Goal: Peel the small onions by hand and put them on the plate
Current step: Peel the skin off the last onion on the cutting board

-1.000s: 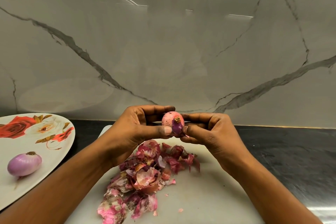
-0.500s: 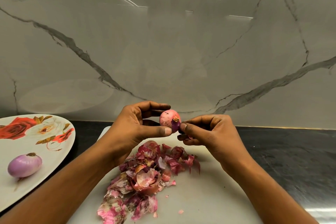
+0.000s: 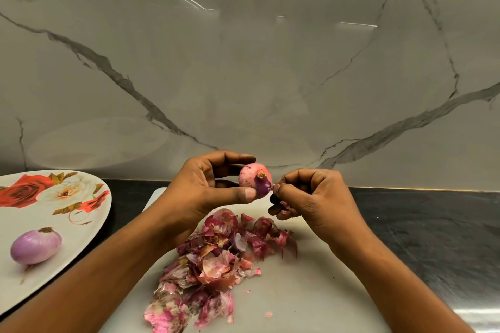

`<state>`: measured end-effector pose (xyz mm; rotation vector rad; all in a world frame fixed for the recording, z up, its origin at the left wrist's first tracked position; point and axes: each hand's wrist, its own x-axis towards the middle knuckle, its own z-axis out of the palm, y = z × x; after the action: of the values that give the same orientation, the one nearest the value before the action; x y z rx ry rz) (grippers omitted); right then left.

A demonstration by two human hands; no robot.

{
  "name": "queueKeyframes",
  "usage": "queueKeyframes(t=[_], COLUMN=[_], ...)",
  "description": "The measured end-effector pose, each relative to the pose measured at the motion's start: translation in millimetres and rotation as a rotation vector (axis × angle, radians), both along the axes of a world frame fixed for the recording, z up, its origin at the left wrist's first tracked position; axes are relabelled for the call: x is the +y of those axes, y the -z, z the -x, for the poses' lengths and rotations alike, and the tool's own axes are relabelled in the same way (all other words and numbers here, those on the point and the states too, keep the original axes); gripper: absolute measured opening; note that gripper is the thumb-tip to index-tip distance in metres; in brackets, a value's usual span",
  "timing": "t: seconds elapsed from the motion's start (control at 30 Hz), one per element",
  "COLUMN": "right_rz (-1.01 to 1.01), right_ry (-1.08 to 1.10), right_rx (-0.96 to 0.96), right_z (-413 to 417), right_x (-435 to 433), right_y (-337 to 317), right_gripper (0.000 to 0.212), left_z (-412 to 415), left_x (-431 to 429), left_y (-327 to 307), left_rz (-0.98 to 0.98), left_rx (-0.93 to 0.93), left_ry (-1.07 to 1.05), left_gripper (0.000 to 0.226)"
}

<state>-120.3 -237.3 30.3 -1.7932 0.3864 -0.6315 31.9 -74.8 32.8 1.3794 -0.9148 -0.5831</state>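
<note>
We hold the onion (image 3: 254, 177) in our left hand (image 3: 208, 188). Our right hand (image 3: 315, 197) now pinches a purple skin flap (image 3: 263, 184), drawn slightly further right than before.

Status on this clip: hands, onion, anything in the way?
Left hand grips the pink onion. Right hand pinches its purple skin strip. One peeled onion on plate. Nothing in the way.
</note>
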Motion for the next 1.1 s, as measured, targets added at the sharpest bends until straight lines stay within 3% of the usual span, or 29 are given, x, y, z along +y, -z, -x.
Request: queueKeyframes(t=[0.27,0.53,1.0,1.1], right_rz=[-0.003,-0.282,-0.292,-0.312], right_ry=[0.01,-0.132,-0.098,-0.122], right_rx=[0.007,-0.04,-0.067,-0.066], right_z=[1.6,2.9,3.5,4.7], right_x=[-2.4,0.7,1.0,2.5], right_y=[1.3,-5.2,-5.9,-7.9], right_gripper=[0.003,0.032,0.022,0.031], left_z=[-3.7,-1.3,0.1,0.3], left_x=[0.1,0.1,0.8,1.3], left_y=[-2.6,-3.0,-3.4,-3.5], left_rz=[0.063,0.038,0.05,0.04], left_rx=[0.187,0.155,0.143,0.126], left_ry=[0.083,0.093,0.076,0.063], left_gripper=[0.057,0.058,0.06,0.061])
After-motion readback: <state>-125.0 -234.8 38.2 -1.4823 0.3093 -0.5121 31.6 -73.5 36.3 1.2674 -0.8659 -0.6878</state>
